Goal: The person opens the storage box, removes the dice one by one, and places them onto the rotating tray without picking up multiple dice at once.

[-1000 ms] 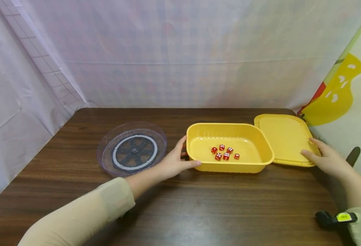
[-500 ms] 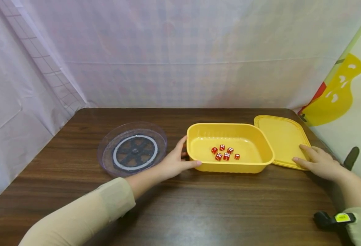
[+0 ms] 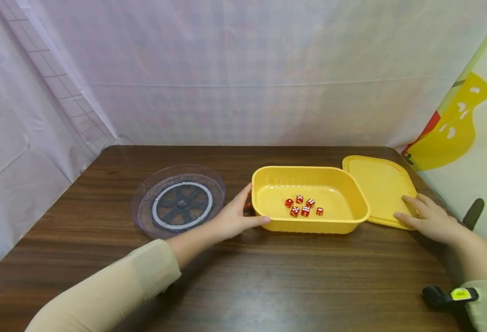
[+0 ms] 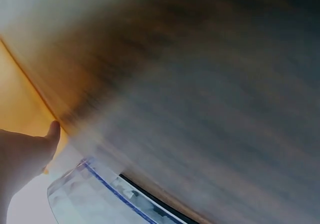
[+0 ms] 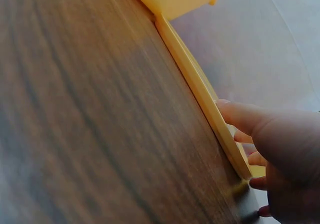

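Observation:
A yellow plastic container (image 3: 309, 226) stands lidless on the table, with several red dice (image 3: 305, 211) on its floor. My left hand (image 3: 235, 219) grips its left end, thumb along the front wall and fingers round the side; in the left wrist view the thumb (image 4: 54, 131) lies against the yellow wall. To the right, a matching yellow lid (image 3: 380, 189) lies flat, its left part hidden behind the container. My right hand (image 3: 434, 221) rests on the lid's right edge with relaxed fingers. The right wrist view shows the thumb (image 5: 237, 114) touching the lid's upper side.
Left of the container sits a round clear tray (image 3: 137, 214) with a dark spoked wheel pattern inside. Brown wooden table (image 3: 268, 281) lies under everything. White cloth (image 3: 243, 83) hangs behind, and a yellow printed shape (image 3: 444, 147) is at the right.
My right hand has moved left and slightly down, and the lid's right side has come down with it onto the table. The left hand and the container have stayed put.

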Available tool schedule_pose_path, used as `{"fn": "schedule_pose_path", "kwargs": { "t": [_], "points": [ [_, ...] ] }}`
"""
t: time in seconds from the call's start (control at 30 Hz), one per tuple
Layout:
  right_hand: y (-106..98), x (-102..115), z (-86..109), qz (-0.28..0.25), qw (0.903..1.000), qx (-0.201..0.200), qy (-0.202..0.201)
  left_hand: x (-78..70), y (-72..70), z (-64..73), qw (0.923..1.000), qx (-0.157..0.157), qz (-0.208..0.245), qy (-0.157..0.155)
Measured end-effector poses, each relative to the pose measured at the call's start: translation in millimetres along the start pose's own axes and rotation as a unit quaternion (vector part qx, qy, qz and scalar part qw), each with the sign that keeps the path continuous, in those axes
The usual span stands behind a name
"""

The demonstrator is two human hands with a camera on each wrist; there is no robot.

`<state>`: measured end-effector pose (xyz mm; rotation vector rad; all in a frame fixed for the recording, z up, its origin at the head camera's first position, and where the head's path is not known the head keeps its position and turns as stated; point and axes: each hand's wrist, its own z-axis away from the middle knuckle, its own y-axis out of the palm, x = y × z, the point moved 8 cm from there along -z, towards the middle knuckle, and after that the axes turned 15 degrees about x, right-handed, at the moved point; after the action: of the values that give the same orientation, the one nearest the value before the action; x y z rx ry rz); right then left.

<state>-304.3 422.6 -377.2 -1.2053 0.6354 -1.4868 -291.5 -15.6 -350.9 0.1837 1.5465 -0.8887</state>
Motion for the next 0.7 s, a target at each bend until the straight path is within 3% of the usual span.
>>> {"fn": "schedule_pose_path", "kwargs": {
  "t": [0.23,0.5,0.7],
  "points": [
    [-3.4,4.9,0.2,-0.003,0.9997,-0.019,-0.016,-7.2,-6.9,0.5,0.9963,-0.009,-0.083,-0.02],
    [-20.2,20.4,4.7,-0.004,0.993,-0.105,-0.056,-9.4,-9.8,0.7,0.9939,0.002,-0.105,-0.035],
    [-32.8,35.6,13.5,-0.022,0.9786,-0.168,-0.116,-13.4,-13.7,-0.6,0.9957,0.017,-0.089,-0.016]
  ]
}}
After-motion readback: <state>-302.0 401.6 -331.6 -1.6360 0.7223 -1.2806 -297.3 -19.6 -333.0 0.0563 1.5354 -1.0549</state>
